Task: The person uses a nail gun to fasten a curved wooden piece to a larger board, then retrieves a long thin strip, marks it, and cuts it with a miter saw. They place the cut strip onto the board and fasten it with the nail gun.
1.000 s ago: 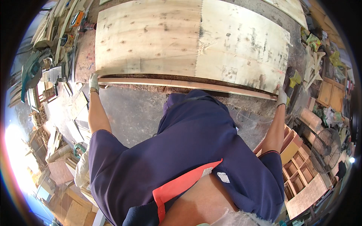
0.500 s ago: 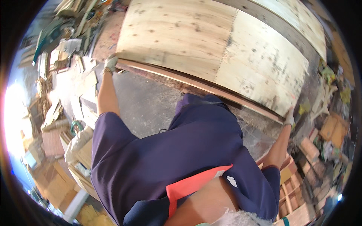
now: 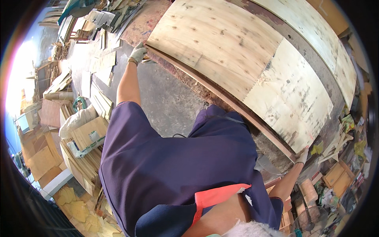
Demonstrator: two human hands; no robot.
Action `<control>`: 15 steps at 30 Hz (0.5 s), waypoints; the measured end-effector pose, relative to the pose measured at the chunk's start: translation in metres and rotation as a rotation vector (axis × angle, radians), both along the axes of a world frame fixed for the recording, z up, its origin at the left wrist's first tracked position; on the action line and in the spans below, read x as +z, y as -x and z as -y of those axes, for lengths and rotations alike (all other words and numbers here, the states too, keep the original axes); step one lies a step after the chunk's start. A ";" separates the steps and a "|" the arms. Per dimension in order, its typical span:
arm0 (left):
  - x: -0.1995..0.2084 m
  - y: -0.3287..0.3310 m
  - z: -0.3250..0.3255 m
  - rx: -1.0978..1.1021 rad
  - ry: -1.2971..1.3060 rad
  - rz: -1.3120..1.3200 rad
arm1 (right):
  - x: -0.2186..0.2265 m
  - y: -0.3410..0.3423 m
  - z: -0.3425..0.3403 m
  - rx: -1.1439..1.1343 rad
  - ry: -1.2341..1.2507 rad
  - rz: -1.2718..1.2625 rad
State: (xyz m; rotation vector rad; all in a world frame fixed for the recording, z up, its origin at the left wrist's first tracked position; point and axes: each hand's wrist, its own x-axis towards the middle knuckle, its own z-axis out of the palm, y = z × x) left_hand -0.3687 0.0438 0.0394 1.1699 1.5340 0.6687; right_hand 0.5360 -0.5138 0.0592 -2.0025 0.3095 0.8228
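Note:
A large plywood panel point(image 3: 213, 43), made of two joined sheets with dark spots and knots, lies in front of me. Along its near edge runs a narrow wooden strip point(image 3: 221, 93). My left hand point(image 3: 138, 53), in a pale work glove, grips the panel's near left corner. At the near right corner my right hand point(image 3: 302, 155) has hold of it too; a light glove covers part of that hand, and its fingers show at the panel's edge. Both arms are spread wide. The undersides of the corners are hidden.
Another plywood panel point(image 3: 308, 27) lies beyond this one. Wood offcuts point(image 3: 103, 63) are scattered on the left, near a saw point(image 3: 79, 8). A stuffed sack point(image 3: 77, 122) and stacked boards are at my left side. Scraps and a fan point(image 3: 310, 221) crowd the lower right.
My view has turned, so the panel sits more slanted, its right end lower in the picture. Both hands stay at the same corners, and I see no clear shift of the panel itself.

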 end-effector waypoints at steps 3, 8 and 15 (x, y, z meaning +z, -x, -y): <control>-0.009 -0.002 0.001 0.121 0.025 0.235 | 0.001 0.001 -0.002 0.003 0.046 0.026; -0.030 -0.001 -0.001 0.272 0.080 0.422 | 0.005 0.004 -0.005 -0.015 0.176 0.084; -0.040 -0.009 -0.007 0.249 0.034 0.105 | 0.011 -0.002 0.001 0.079 0.158 0.030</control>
